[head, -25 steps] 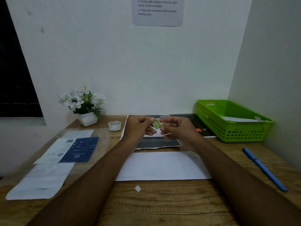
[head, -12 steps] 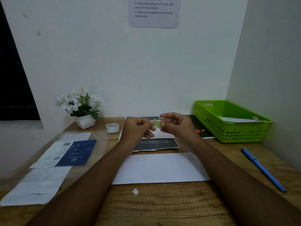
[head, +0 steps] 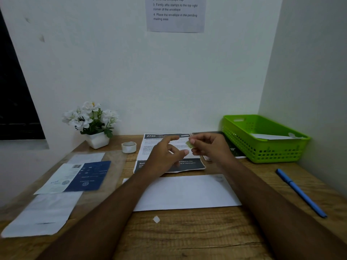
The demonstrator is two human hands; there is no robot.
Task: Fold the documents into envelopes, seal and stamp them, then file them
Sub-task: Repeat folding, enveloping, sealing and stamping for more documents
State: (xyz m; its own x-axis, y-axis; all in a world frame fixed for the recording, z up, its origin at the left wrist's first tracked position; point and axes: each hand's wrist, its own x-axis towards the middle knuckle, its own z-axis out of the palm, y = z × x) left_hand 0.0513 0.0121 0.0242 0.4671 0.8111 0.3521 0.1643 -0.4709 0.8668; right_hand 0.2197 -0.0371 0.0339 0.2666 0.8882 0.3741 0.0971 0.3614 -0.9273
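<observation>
One green basket (head: 272, 151) — white envelope (head: 268, 136) inside

Above the left hand (head: 165, 156) and right hand (head: 210, 147), the grey paper wall notice (head: 175, 24) reads "2 Seal the envelope flap", "3 Firmly affix stamps to the top right corner of the envelope", "4 Place the envelope in the pending mailing area". Under the hands, the black-and-white printed sheet (head: 150, 145) shows "2720" in its header and, lower, "protective film".

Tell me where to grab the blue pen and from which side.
Pinch the blue pen at mid-barrel, coming down from above with fingers across its width. It lies flat on the table, slanted, with bare wood along both long sides, so a top pinch probably fits best. The nearer right hand pinches a stamp.
</observation>
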